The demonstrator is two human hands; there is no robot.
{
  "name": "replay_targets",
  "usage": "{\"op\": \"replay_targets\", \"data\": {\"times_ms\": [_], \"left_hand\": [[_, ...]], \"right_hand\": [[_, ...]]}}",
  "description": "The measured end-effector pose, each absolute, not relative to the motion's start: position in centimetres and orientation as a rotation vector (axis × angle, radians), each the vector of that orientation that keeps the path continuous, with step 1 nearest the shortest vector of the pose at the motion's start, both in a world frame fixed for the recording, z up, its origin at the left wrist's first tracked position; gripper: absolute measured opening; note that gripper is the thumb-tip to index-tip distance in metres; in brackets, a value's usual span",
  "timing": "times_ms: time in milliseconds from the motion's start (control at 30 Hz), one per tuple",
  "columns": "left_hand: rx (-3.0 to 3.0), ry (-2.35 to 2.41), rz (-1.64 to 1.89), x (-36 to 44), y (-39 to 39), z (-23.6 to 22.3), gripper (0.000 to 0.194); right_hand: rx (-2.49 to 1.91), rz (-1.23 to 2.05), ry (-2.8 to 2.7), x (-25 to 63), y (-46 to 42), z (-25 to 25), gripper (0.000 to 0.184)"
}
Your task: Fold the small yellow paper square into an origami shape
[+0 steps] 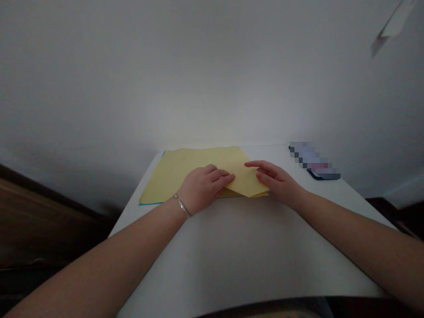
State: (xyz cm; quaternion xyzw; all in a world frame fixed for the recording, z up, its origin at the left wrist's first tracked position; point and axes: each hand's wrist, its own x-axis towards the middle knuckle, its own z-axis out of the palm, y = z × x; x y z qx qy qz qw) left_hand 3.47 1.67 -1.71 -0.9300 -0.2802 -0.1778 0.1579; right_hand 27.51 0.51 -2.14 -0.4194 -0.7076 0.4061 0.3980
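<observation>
A folded piece of yellow paper lies at the near right part of a larger yellow sheet, its pointed near edge slightly raised. My left hand, a silver bracelet at its wrist, rests on the yellow paper with thumb and fingertips together at the folded piece's left side. Over the folded piece's right corner is my right hand. Its index finger stretches out to the left, apart from the thumb, which touches the paper. The palm hides part of that corner. A blue edge shows beneath the large sheet's left side.
The papers lie on a white table that stands against a pale wall. A phone-like flat thing, its face blurred out, lies at the table's back right. Brown wooden furniture stands to the left.
</observation>
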Motion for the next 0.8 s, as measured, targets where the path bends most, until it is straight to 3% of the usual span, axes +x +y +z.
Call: {"op": "replay_targets", "data": {"times_ms": [200,367,533,800], "left_hand": [[-2.692,-0.921,-0.658,2.8,1.6,-1.8,0.028],[-2.848,-0.865,-0.862,2.3,1.8,-1.5,0.030],[-3.067,-0.730,-0.948,2.2,2.2,-2.0,0.032],[-3.070,-0.733,-0.896,2.3,3.2,-2.7,0.025]], "right_hand": [[-1.172,0.833,-1.963,28.5,0.8,-2.4,0.035],[-1.361,0.216,-2.233,28.9,1.2,-2.2,0.032],[-1.245,-0.216,-2.397,29.5,1.1,-1.7,0.024],[-0.628,-0.237,-2.638,29.0,0.9,-1.6,0.025]]}}
